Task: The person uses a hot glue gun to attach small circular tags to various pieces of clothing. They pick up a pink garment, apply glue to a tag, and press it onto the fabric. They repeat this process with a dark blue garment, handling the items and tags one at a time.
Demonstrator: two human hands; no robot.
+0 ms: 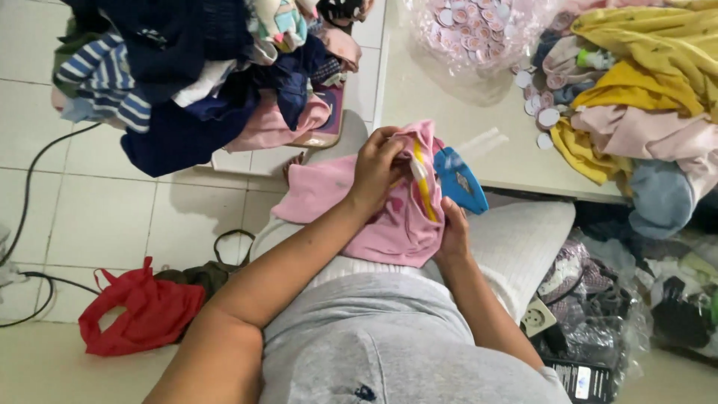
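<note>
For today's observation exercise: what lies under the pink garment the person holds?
Under the pink garment lies the person's lap in white ribbed cloth. The left hand presses on top; anything beneath the folds is hidden.

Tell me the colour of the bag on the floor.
Red; the bag shows best in the head view, lying crumpled on the tiles.

Your left hand grips the top of a pink garment with a yellow stripe, over your lap. Your right hand holds its lower edge beside a blue tagging gun. A clothes heap lies on the floor, a red bag near it; round tags and yellow clothes lie on the white table.
</note>
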